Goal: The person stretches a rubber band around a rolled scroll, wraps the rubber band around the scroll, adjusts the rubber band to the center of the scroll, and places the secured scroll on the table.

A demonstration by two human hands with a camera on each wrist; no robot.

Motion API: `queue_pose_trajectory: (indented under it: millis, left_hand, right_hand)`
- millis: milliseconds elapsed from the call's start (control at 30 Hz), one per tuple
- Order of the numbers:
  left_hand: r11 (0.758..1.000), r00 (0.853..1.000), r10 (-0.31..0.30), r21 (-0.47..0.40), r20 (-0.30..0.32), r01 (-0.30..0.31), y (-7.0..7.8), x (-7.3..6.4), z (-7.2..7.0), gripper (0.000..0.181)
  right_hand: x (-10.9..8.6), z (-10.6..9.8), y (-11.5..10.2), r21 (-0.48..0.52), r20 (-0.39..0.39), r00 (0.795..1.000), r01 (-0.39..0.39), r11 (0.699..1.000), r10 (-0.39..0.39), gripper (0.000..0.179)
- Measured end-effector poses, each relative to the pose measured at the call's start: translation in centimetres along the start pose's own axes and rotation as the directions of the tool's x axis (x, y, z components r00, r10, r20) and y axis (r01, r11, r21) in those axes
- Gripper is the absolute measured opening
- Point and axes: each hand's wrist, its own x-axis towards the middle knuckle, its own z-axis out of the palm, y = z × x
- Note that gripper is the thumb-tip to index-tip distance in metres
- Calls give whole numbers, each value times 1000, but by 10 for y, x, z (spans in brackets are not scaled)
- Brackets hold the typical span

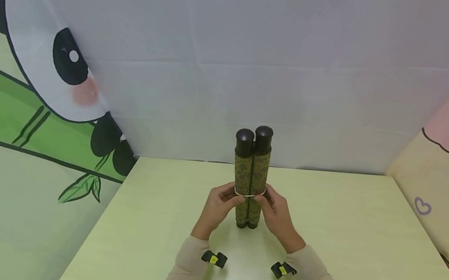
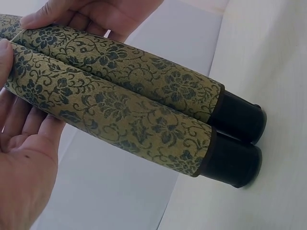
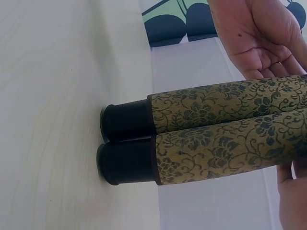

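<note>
Two rolls of a brocade scroll [image 1: 243, 172] stand upright side by side on the table, olive-gold with dark floral vines and dark knobs at both ends. A thin white band [image 1: 248, 196] loops round both rolls at about mid-height. My left hand [image 1: 218, 204] grips the left roll from its side, thumb in front at the band, fingers partly hidden behind. From the other side my right hand [image 1: 279, 213] holds the right roll the same way, its thumb also at the band. In the left wrist view, the black lower end caps [image 2: 235, 160] meet the tabletop.
The pale wooden table [image 1: 154, 222] reaches back to a plain light cloth [image 1: 212, 90]. A cartoon-printed sheet [image 1: 41, 152] hangs at the left, and another printed sheet [image 1: 435, 178] at the right. Each wrist wears a small black strap device [image 1: 214, 259].
</note>
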Motion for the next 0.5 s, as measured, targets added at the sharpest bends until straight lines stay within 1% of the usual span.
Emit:
queue_pose_trajectory:
  millis: [67, 133, 200, 300, 433, 500]
  left_hand:
    - [1000, 1000, -7, 3, -2, 7, 2, 0, 0, 50]
    - [1000, 1000, -12, 4, 0, 12, 3, -1, -1, 50]
    - [1000, 1000, -13, 1, 5, 13, 3, -2, -2, 49]
    - [1000, 1000, -15, -8, 15, 15, 4, -4, -3, 50]
    - [1000, 1000, -14, -11, 24, 15, 5, -8, -4, 50]
    - [1000, 1000, -10, -9, 28, 10, 5, -9, -4, 49]
  right_hand:
    - [0, -1, -2, -5, 3, 1000, 0, 1000, 0, 41]
    - [1, -3, -15, -7, 9, 1000, 2, 1000, -2, 41]
    - [0, -2, -20, -23, 7, 1000, 7, 1000, -7, 42]
    - [-3, 1, -9, -47, 2, 1000, -6, 999, 6, 42]
    - [-10, 7, 11, -54, -5, 1000, -1, 999, 0, 43]
    - [-12, 9, 14, -49, -9, 1000, 11, 999, -11, 43]
